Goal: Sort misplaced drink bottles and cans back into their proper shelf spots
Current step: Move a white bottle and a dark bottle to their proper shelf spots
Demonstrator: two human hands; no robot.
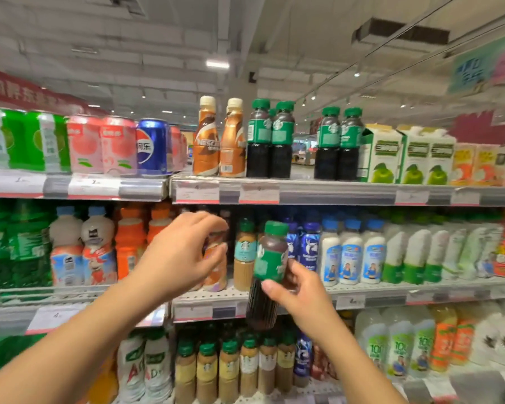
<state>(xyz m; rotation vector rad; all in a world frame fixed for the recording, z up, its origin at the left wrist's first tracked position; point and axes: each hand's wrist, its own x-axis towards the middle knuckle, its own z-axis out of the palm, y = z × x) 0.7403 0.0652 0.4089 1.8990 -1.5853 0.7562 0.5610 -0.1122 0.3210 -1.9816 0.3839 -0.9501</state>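
Note:
My right hand (296, 290) grips a dark coffee bottle (267, 275) with a green cap and green label, tilted, in front of the middle shelf. My left hand (184, 255) reaches toward an orange-labelled bottle (216, 266) on the middle shelf, fingers curled around it, partly hiding it; whether they touch it I cannot tell. Matching dark green-capped bottles (270, 141) stand on the top shelf beside orange Nescafe bottles (219, 141). A lone blue Pepsi can (152, 147) sits among pink cans (102, 145) at the top left.
Top shelf also holds green cans (27, 141) and juice cartons (405, 156). Middle shelf has a light coffee bottle (245, 255), blue bottles (306, 246), white milk bottles (350, 252) and orange drinks (129, 243). Several bottles (231, 365) fill the lower shelf.

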